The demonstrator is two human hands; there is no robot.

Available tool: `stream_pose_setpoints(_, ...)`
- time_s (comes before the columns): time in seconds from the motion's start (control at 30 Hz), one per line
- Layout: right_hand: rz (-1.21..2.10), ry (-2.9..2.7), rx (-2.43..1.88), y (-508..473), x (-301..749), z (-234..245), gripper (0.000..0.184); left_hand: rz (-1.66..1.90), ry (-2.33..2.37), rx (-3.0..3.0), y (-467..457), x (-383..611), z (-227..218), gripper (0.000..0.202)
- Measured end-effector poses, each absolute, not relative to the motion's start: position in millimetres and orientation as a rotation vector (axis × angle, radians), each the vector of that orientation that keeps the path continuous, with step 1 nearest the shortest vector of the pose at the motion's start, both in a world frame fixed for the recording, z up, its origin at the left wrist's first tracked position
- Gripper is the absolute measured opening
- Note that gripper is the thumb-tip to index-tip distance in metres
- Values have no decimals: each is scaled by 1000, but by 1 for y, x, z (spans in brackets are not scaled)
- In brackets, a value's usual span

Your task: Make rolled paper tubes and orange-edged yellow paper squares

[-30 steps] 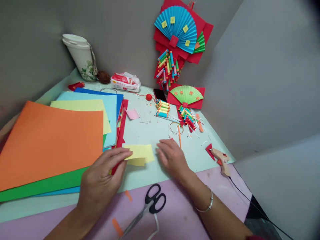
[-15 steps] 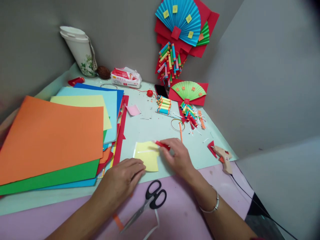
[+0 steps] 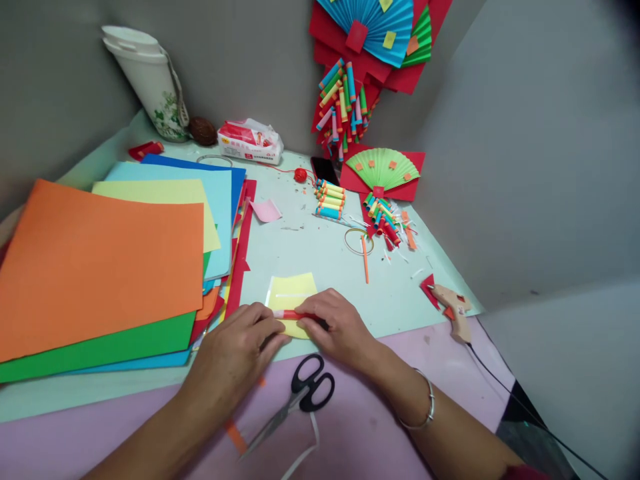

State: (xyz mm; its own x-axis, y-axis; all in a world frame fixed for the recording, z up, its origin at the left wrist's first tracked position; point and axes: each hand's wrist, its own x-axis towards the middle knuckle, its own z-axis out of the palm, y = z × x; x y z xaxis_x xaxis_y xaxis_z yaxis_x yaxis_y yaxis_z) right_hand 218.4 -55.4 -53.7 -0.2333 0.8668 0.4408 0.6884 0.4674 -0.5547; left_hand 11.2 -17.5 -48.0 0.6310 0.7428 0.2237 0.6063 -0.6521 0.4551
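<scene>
A small yellow paper (image 3: 293, 291) lies flat on the pale green table mat (image 3: 310, 257). Across its near edge lies a thin red stick (image 3: 293, 314). My left hand (image 3: 235, 347) and my right hand (image 3: 337, 330) meet over that edge, fingers curled and pinched on the stick and the paper's lower border. A white strip shows near the paper's top. Black-handled scissors (image 3: 300, 403) lie on the pink sheet just in front of my hands.
A stack of large coloured sheets (image 3: 105, 257) fills the left. A glue gun (image 3: 453, 310) with its cord lies at the right. Rolled paper tubes (image 3: 330, 200), a green paper fan (image 3: 383, 170), a ring, tissue pack (image 3: 249, 141) and white cup (image 3: 147, 83) stand further back.
My right hand picked up the red stick and brought it down onto the yellow paper's near edge. My left hand moved right to meet it. The paper now lies unfolded and flat.
</scene>
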Motion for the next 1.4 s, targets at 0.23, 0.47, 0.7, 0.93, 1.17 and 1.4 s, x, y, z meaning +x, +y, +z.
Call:
stream_pose_setpoints(0.23,407,-1995,-1268,-56,221,-50,20,557,1062,2478,-17,9,-48,25)
stream_pose_setpoints(0.47,449,-1994,-1261,-57,221,-47,25,601,1088,2465,-16,10,-49,21)
stream_pose_setpoints(0.7,460,-2009,-1261,-57,221,-49,21,691,1084,2494,-15,11,-49,20)
stream_pose_setpoints(0.93,277,-1841,-1291,-50,229,-52,19,860,1086,2385,-14,11,-41,24)
stream_pose_setpoints(1.17,220,-1691,-1575,-41,241,-55,14,1015,1306,2000,-9,6,-26,23)
stream_pose_setpoints(1.4,104,-1380,-1739,-35,283,-46,17,888,1373,1514,-1,4,-15,28)
